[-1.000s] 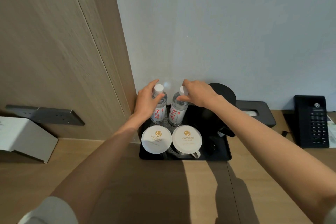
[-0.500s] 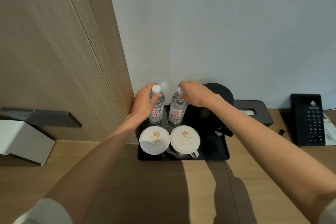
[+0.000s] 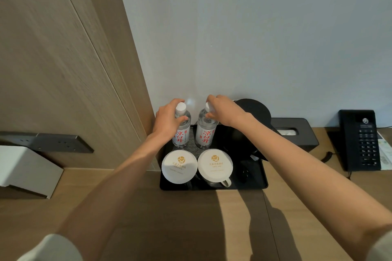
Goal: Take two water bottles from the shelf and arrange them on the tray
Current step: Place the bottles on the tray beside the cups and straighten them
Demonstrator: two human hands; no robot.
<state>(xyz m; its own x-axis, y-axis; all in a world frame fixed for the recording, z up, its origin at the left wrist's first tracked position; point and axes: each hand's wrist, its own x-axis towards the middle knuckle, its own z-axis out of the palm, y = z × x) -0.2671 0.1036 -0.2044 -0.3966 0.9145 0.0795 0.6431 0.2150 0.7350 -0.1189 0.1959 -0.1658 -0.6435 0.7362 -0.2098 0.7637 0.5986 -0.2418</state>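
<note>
A wooden countertop [image 3: 131, 203] runs along the wall, a seam crossing it at right. On it rests a black tray [image 3: 262, 178], set back near the wall. Just right of the tray sits a dark tissue box [image 3: 305, 133], then a black telephone [image 3: 359, 140] with printed paper [image 3: 385, 154] beside it. A white box [image 3: 25, 167] sits far left.

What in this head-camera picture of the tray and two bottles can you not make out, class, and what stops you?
- Head view: right bottle cap, mostly covered by the right hand.
- Kettle body and base, behind the right forearm.
- Cups under the paper lids: contents covered.
- Phone key labels: too small.
- Leaflet text: too small to read.
</note>
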